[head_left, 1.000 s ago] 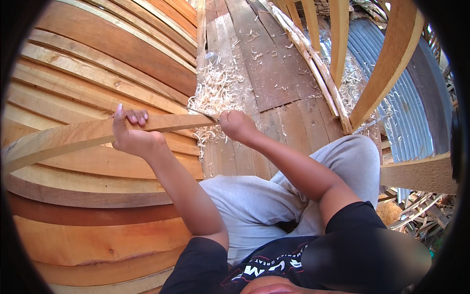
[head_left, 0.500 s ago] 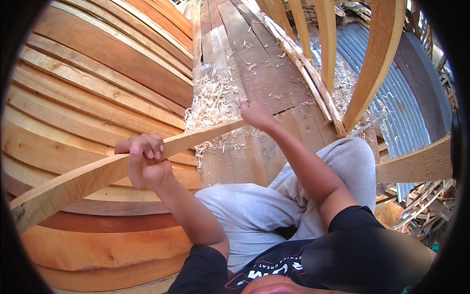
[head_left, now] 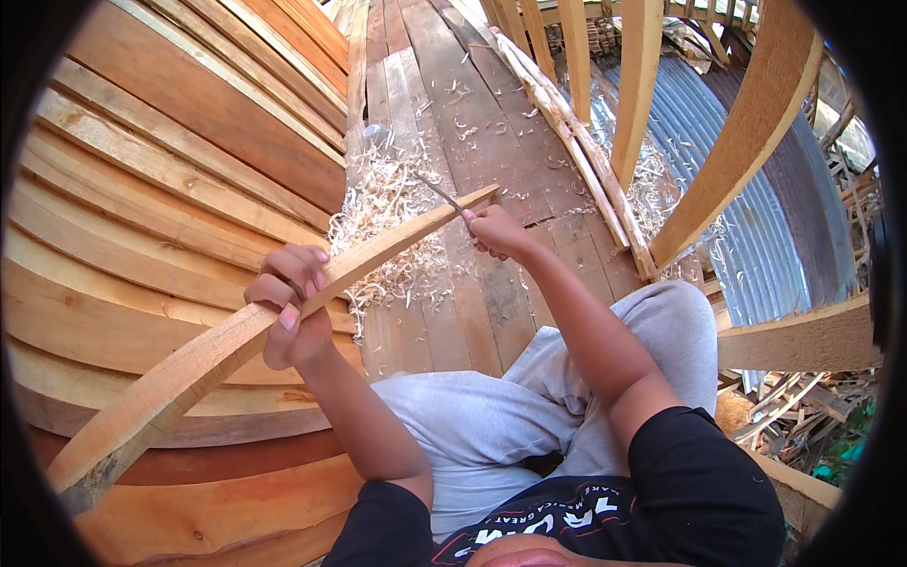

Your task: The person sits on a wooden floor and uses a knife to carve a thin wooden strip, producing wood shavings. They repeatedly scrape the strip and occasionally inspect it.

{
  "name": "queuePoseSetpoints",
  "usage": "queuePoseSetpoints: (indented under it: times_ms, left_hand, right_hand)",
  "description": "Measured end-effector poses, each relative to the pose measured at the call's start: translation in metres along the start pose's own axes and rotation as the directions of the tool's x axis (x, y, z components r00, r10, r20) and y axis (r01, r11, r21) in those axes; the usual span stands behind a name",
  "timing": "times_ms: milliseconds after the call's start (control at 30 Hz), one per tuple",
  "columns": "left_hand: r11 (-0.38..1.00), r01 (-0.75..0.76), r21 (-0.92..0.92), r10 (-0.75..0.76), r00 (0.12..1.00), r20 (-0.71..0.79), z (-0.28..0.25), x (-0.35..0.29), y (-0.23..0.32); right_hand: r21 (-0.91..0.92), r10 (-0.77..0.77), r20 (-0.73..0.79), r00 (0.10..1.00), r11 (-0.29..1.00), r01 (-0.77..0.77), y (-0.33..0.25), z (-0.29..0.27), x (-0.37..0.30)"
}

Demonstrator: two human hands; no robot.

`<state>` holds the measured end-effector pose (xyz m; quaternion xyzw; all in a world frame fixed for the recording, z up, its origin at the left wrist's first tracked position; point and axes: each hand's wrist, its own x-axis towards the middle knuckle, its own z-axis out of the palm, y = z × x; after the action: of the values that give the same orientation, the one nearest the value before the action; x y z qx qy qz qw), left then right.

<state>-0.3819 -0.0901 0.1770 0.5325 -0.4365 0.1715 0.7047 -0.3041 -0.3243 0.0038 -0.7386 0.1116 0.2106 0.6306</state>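
A long squared strip of pale wood (head_left: 196, 369) slants across in front of me, from low on the left up to its far end near the middle. My left hand (head_left: 282, 269) is wrapped around it partway along, fingers over the top and thumb on the near side. In my right hand (head_left: 498, 234), closed around a mostly hidden handle, is a knife (head_left: 438, 193) with a thin dark blade. The blade crosses the strip near its far tip; whether it touches the wood I cannot tell. Curled wood shavings (head_left: 378, 213) lie beneath and beyond the strip.
Curved hull-like planking (head_left: 189, 189) rises along the left. Floorboards (head_left: 491, 123) run away ahead, with long pale poles (head_left: 576, 132) along their right side. Upright curved timbers (head_left: 746, 132) and blue corrugated sheeting (head_left: 699, 142) stand to the right. A small clear cup-like object (head_left: 375, 133) sits by the shavings.
The strip now slants more steeply, and its far end shows beyond my right hand. My right hand sits slightly lower and further right, and the knife blade has come into sight.
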Motion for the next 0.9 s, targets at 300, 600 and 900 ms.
queuePoseSetpoints:
  times_ms: [300, 600, 900]
  left_hand:
    - [0.987, -0.145, -0.064, 0.136, 0.983, -0.126, -0.007, -0.013, 0.011]
    - [0.966, -0.216, 0.141, 0.243, 0.943, -0.226, -0.001, -0.007, 0.027]
    - [0.989, -0.123, 0.084, 0.142, 0.952, -0.272, 0.009, -0.005, 0.035]
  right_hand:
    - [-0.246, -0.158, -0.091, 0.983, 0.96, 0.131, -0.026, 0.031, -0.03]
    - [-0.204, -0.112, 0.072, 0.991, 0.971, 0.125, -0.011, 0.049, -0.027]
    - [-0.407, -0.308, -0.058, 0.95, 0.876, 0.259, -0.042, 0.068, -0.066]
